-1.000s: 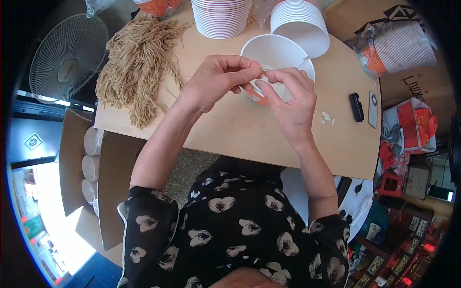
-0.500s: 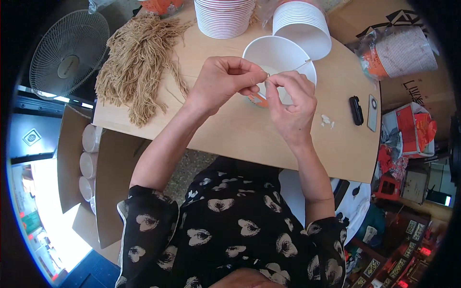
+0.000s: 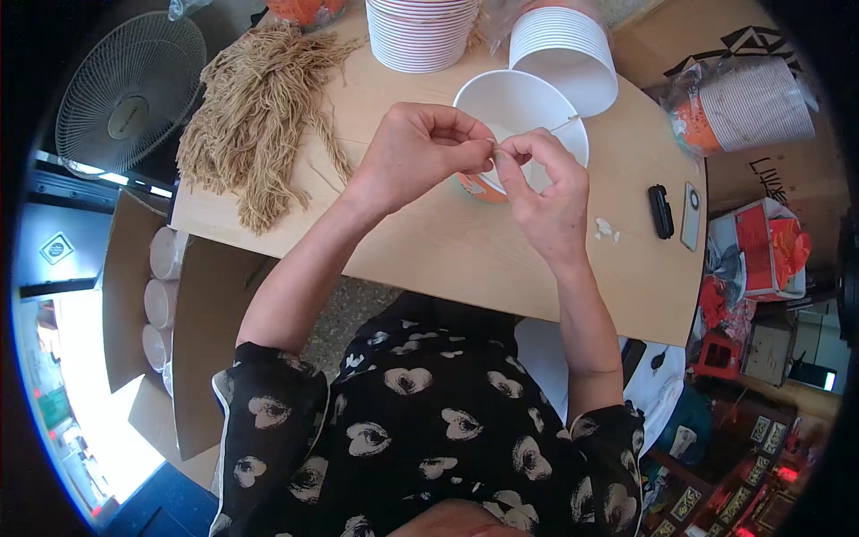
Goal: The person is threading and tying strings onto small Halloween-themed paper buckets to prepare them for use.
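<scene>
Near the upper middle of the frame, the left hand and the right hand had moved closer than a second before, fingertips meeting and pinching a thin beige string over the white paper bowl on the wooden table; the tying seemed nearly finished

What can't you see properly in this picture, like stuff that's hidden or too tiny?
- Head view: the string pinched between the left hand and right hand is too thin to follow; the fingertips hide where it is held.
- The outside of the white paper cup is mostly hidden by both hands.
- The white bits on the table are too small to identify.
- The top cup stack is cut off by the picture's upper edge.
</scene>
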Motion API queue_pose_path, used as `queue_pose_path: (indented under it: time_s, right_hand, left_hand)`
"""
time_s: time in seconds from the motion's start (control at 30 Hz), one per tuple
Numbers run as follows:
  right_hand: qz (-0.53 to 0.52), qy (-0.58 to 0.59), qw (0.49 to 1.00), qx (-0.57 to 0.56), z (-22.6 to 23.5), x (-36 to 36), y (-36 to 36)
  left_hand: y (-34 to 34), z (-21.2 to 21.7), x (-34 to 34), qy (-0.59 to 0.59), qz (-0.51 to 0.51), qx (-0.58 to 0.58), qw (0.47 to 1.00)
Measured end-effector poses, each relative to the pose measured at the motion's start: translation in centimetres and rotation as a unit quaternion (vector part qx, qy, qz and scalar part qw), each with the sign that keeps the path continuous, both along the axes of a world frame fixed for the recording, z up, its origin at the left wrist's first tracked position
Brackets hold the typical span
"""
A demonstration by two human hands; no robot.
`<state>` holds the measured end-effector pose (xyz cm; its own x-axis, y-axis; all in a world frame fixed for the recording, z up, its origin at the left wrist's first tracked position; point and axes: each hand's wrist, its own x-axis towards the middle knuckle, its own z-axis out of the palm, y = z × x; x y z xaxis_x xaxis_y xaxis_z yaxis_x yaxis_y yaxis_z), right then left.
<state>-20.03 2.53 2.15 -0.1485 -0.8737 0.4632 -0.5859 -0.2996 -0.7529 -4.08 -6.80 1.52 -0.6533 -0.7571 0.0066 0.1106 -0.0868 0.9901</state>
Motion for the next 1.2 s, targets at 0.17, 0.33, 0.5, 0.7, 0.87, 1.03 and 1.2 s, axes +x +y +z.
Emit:
queue_pose_path:
  time_s: [0.17,0.33,0.5,0.7,0.87,1.03,1.2]
  right_hand:
    - [-0.004,-0.011,1.0,0.008,0.3,-0.3,0.3]
    - [-0.015,-0.048,0.997,0.055,0.7,-0.5,0.3]
    - [-0.013,-0.087,0.993,0.084,0.7,-0.8,0.1]
    - [-0.008,-0.097,0.991,0.09,1.0,-1.1,0.1]
    - [-0.012,-0.055,0.997,0.054,0.7,-1.0,0.5]
    - [0.008,-0.066,0.996,0.061,1.2,-1.3,0.9]
    - [-0.012,-0.07,0.996,0.054,1.0,-1.8,0.3]
  left_hand:
    - [-0.2,-0.7,-0.5,0.003,-0.003,-0.044,0.999]
    - [0.3,-0.6,-0.4,-0.014,0.003,-0.091,0.996]
    - [0.9,-0.2,-0.4,-0.015,0.006,-0.091,0.996]
    - [1.2,-0.4,-0.5,-0.033,0.043,-0.153,0.987]
    - [1.1,-0.8,-0.6,-0.045,0.068,-0.198,0.977]
    - [0.5,-0.5,-0.2,-0.015,0.018,-0.109,0.994]
    - [0.2,0.3,0.6,-0.035,-0.06,-0.013,0.998]
